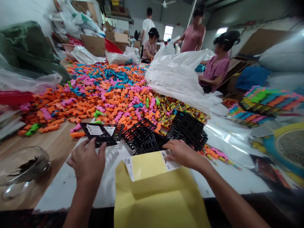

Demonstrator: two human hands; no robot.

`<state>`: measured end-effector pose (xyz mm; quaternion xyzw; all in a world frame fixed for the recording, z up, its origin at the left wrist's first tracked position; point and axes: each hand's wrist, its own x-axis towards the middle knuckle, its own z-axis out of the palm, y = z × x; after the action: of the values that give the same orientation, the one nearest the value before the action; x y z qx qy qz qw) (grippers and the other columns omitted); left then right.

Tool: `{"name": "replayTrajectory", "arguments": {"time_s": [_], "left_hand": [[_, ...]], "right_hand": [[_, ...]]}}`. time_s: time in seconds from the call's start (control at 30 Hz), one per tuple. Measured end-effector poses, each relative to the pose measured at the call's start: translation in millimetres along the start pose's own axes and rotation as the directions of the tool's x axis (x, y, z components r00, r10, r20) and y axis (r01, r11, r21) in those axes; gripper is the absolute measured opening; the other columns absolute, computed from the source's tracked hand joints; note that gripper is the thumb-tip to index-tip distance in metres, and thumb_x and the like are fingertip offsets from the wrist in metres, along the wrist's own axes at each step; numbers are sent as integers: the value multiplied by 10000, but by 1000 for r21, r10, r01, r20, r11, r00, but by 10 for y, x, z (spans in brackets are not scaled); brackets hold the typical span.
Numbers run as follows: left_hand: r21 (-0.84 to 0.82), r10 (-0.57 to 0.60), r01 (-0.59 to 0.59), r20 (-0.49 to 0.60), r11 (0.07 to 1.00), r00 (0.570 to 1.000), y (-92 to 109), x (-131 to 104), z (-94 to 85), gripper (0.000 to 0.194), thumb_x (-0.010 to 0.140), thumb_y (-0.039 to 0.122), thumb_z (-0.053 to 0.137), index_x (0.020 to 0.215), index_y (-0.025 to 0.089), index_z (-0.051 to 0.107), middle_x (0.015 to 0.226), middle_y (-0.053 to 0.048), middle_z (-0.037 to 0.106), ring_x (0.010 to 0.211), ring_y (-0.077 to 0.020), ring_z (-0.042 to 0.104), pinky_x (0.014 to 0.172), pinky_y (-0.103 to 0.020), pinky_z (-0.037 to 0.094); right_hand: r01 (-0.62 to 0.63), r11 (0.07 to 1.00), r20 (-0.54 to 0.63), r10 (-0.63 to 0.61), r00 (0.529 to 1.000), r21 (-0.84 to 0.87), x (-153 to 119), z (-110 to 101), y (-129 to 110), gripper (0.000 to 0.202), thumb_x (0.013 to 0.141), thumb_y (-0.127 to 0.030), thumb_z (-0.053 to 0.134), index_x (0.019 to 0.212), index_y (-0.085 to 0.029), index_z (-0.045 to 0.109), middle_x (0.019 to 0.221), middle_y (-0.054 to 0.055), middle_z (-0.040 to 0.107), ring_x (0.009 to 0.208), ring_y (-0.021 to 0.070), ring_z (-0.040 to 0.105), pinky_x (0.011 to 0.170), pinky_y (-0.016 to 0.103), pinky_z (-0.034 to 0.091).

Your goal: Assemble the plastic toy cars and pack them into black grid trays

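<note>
My left hand (89, 160), thumb and fingers apart, is at the near edge of a black plastic lattice tray (104, 141) that has white labels (95, 129) on it. My right hand (181, 154) has its fingers closed at the white printed label (167, 161) on the right end of a yellow backing sheet (148, 166); its fingertips partly cover the print. At the sheet's left end, another white label (129, 167) curls up. The long yellow sheet runs down over the table's front edge. Beyond my hands lie more black lattice trays (187, 129), overlapping.
A heap of colourful plastic toy pieces (114, 95) covers the table's far side. Large white plastic bags (175, 72) lie behind. On the left stands a glass bowl (26, 164) with dark bits; on the right, a yellow-blue fan (289, 145). Several people are further back.
</note>
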<state>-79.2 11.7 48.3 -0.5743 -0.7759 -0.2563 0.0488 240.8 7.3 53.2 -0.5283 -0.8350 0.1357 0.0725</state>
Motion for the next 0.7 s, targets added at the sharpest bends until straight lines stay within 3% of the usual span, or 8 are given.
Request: {"name": "replayTrajectory", "arguments": {"time_s": [0.13, 0.23, 0.27, 0.37, 0.43, 0.5, 0.6, 0.7], "left_hand": [[55, 254, -251, -59, 966, 965, 534, -356, -96, 445, 905, 345, 491, 1281, 115, 546, 1430, -249, 408, 1326, -424, 329, 1009, -614, 303], [-64, 353, -350, 52, 935, 934, 788, -501, 17, 345, 910, 299, 502, 1185, 119, 608, 1351, -222, 522, 1266, -370, 433, 987, -550, 347], [-148, 418, -399, 136, 905, 898, 850, -538, 68, 317, 914, 300, 503, 1152, 130, 626, 1288, -192, 584, 1216, -335, 489, 975, -510, 370], [-344, 581, -475, 364, 810, 728, 1015, -646, 181, 275, 945, 293, 445, 1086, 181, 653, 1078, -98, 700, 1026, -246, 603, 906, -410, 419], [-345, 574, -460, 435, 818, 694, 1102, -702, 208, 306, 963, 254, 371, 1012, 198, 667, 979, -74, 716, 944, -238, 624, 851, -392, 424], [-332, 540, -428, 462, 841, 703, 1138, -727, 234, 352, 962, 206, 319, 929, 201, 669, 926, -68, 717, 914, -242, 632, 818, -382, 421], [-369, 539, -400, 464, 839, 703, 1084, -694, 369, 364, 937, 166, 309, 879, 206, 665, 912, -66, 718, 906, -237, 643, 803, -360, 428], [-425, 605, -440, 439, 791, 664, 1002, -603, 593, 370, 920, 180, 308, 809, 217, 660, 818, -59, 712, 811, -210, 658, 726, -306, 434]], "right_hand": [[-5, 1000, -35, 5, 999, 26, -168, 301, -39, 352, 782, -190, 722, 1117, -203, 615, 1055, 80, 661, 1023, 267, 579, 884, 422, 402], [0, 995, -130, 13, 991, 100, -201, 368, -55, 272, 820, -81, 628, 1067, -195, 624, 998, 62, 668, 971, 231, 581, 846, 378, 413], [15, 991, -164, 8, 987, 135, -200, 369, -56, 264, 829, -63, 606, 1057, -194, 625, 988, 59, 671, 958, 222, 583, 837, 367, 419], [94, 974, -289, -32, 957, 205, -190, 358, -68, 257, 841, -57, 587, 1055, -195, 619, 1010, 63, 676, 956, 212, 589, 835, 357, 434], [151, 971, -375, -72, 924, 186, -195, 367, -91, 226, 854, -76, 587, 1037, -203, 625, 991, 61, 677, 936, 208, 596, 813, 349, 446], [205, 973, -475, -130, 870, 109, -209, 397, -117, 189, 885, -118, 572, 1040, -211, 630, 959, 58, 676, 898, 198, 599, 779, 340, 460], [257, 965, -630, -234, 740, -57, -214, 457, -123, 215, 934, -159, 518, 1125, -201, 607, 932, 63, 676, 844, 180, 592, 731, 330, 482], [318, 925, -703, -369, 608, -211, -189, 477, -84, 291, 940, -144, 502, 1225, -163, 557, 906, 71, 690, 815, 172, 602, 710, 325, 514]]}}
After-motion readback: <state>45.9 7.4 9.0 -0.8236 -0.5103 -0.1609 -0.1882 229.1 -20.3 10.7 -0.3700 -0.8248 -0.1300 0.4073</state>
